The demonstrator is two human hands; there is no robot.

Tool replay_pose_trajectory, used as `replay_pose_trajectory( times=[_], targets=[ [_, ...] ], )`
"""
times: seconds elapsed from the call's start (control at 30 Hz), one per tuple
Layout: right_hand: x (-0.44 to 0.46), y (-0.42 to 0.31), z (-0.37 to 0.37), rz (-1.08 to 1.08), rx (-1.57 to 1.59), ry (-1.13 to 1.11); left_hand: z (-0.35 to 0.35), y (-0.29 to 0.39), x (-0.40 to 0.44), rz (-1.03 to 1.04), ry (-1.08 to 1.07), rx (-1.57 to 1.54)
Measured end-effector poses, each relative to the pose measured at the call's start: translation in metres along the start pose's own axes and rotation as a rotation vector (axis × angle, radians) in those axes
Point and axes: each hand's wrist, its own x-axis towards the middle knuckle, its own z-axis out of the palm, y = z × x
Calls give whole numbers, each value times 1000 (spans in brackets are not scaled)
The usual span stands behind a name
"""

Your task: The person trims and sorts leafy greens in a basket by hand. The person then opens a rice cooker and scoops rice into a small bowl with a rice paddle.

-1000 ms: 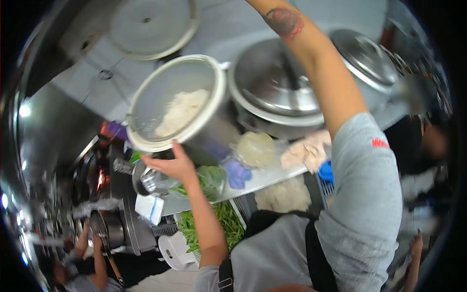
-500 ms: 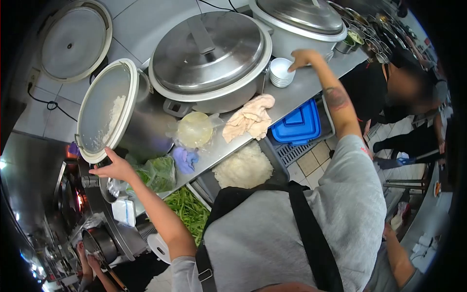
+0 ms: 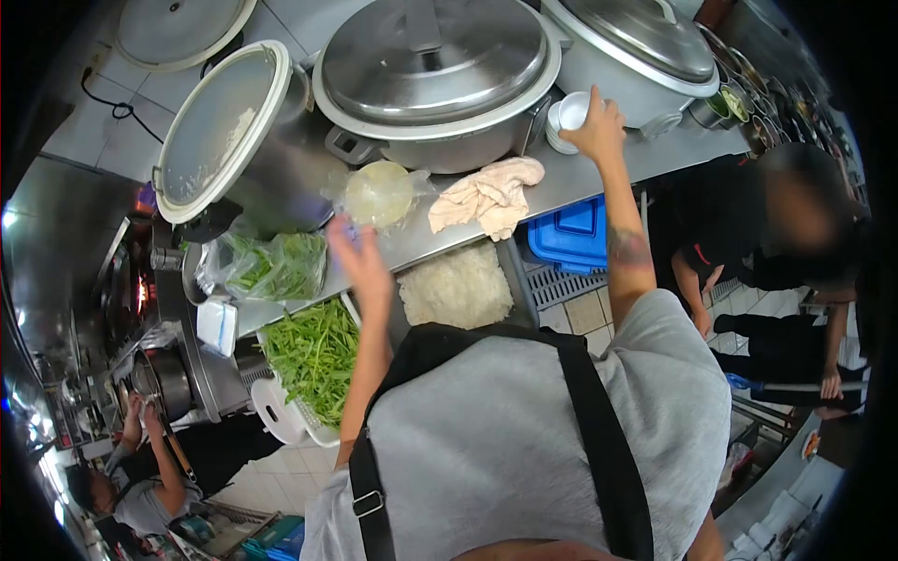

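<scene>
My right hand (image 3: pixel 599 129) is closed on a white bowl (image 3: pixel 574 110) at the top of a small stack, beside the right-hand cooker. Blurred, my left hand (image 3: pixel 363 266) hangs over the counter's front edge with fingers apart and nothing visible in it. It is just below a clear bag with a pale round content (image 3: pixel 379 194) and right of a bag of green leaves (image 3: pixel 281 265). A pinkish cloth (image 3: pixel 488 196) lies between my hands. At the left, a tall pot (image 3: pixel 304 173) has its pale-rimmed lid (image 3: pixel 224 131) tilted open.
A large lidded cooker (image 3: pixel 435 65) and another lidded cooker (image 3: pixel 645 56) stand at the back. Below the counter are cut greens (image 3: pixel 318 355), a tray of rice (image 3: pixel 456 288) and a blue-lidded box (image 3: pixel 571 234). People stand at the right and lower left.
My left hand has let go of the lid's rim and moved right. My right hand, earlier reaching over the bowls, has closed on the top one.
</scene>
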Motion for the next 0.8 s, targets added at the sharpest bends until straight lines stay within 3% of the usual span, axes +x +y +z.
replay_pose_trajectory(
  times=[0.07,0.1,0.13,0.23,0.3,0.37,0.4,0.5,0.6,0.8],
  targets=[
    [-46,-25,-34,-85,63,-83,38,-13,-24,-341,-381,-441],
    [-67,-29,-36,-287,164,-75,50,1,-35,-574,-533,-662],
    [-92,-50,-54,-347,320,-200,60,18,-43,-808,-681,-887],
    [-153,-92,-69,-564,566,-359,86,37,-54,-909,-740,-1291],
    [-163,-102,-74,-724,627,-401,89,40,-51,-837,-613,-1283],
    [-145,-82,-60,-720,1072,-624,78,39,-45,-794,-574,-1288],
    [-136,-75,-56,-438,1268,-803,67,39,-39,-786,-605,-1298],
    [-118,-70,-48,-407,853,-374,53,36,-28,-676,-609,-1258],
    [-136,-90,-44,-202,1011,-442,50,31,-27,-538,-574,-1167],
    [-156,-131,-41,-318,700,-274,50,48,-34,-420,-521,-1145]
  ],
)
